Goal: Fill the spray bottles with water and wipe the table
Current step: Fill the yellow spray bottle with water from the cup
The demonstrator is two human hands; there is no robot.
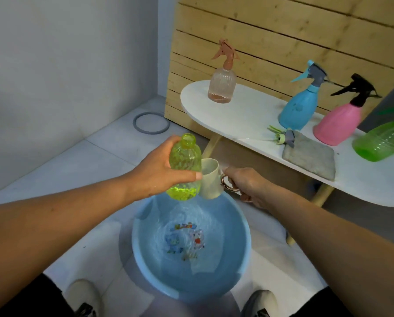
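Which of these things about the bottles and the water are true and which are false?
1. The left hand holds the yellow bottle. True.
2. The yellow bottle has its spray top on. False: its neck is open, with no spray top.
3. The right hand holds the cream cup by its handle. True.
4. The blue basin stands on the white table. False: it sits on the floor.
5. The grey cloth lies in the basin. False: it lies on the table.
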